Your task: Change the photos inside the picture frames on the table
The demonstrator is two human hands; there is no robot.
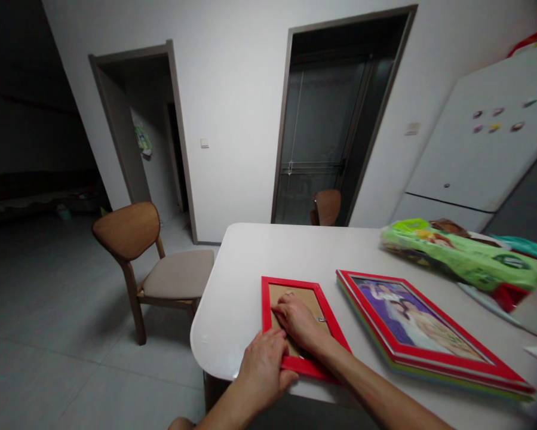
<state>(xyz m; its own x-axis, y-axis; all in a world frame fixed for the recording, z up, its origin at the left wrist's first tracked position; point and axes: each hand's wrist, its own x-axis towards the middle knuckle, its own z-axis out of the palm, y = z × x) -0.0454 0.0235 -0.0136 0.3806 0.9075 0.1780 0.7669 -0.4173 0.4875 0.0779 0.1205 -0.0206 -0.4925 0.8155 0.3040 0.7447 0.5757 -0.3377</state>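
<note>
A red picture frame (266, 307) lies face down on the white table (245, 257), its brown backing board (310, 303) showing. My left hand (263, 365) grips the frame's near left corner, thumb along the near edge and fingers over the left side. Across the backing board reaches my right hand (298, 322), its fingers bent and pressed together at the board's left edge. What those fingertips pinch, if anything, is hidden. A small metal clip (322, 319) shows at the board's right edge, beside my right hand.
To the right, a larger red-rimmed framed photo (423, 316) rests on what look like other frames. Behind it sit a green plastic package (465, 254) and part of a plate (487, 303). A wooden chair (127, 233) stands left of the table, another chair (328, 206) behind it.
</note>
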